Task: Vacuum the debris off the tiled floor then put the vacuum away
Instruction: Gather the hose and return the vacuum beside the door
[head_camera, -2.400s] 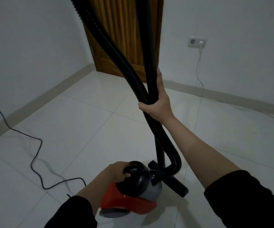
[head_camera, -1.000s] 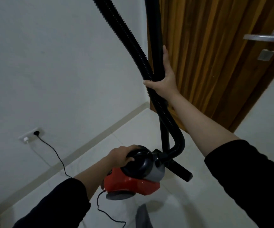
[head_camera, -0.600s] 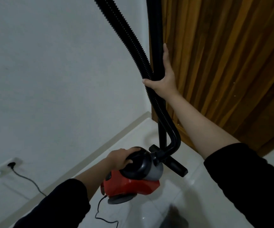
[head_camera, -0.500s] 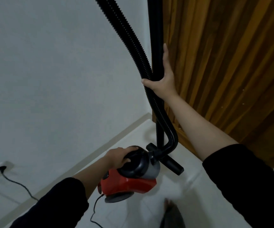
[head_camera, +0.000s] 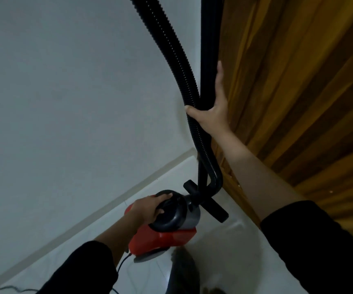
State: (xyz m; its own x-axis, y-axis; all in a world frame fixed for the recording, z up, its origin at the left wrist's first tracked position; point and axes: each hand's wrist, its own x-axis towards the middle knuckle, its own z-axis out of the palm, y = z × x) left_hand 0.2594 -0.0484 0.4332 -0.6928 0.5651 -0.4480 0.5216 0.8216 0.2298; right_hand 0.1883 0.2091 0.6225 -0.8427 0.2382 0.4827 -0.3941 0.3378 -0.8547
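A small red and black canister vacuum (head_camera: pixel 167 234) hangs above the white tiled floor (head_camera: pixel 230 251). My left hand (head_camera: pixel 150 209) grips its black top handle. My right hand (head_camera: pixel 212 111) holds the upright black wand (head_camera: pixel 208 60) and the ribbed black hose (head_camera: pixel 171 49) together, thumb round the hose, fingers stretched up along the wand. The hose curves down into the vacuum's front. The black floor nozzle (head_camera: pixel 213 206) sticks out beside the canister, off the floor. The tops of wand and hose leave the frame.
A wooden door (head_camera: pixel 298 81) fills the right side, close behind my right hand. A white wall (head_camera: pixel 65 81) with a pale skirting board (head_camera: pixel 99 211) runs along the left. The vacuum's black power cord (head_camera: pixel 122 262) trails from its rear over the floor. A dark blurred shape (head_camera: pixel 182 270) lies below the canister.
The view has swung from the open room toward the corner by the door. The carried vacuum has come closer to wall and door. Both grips are unchanged.
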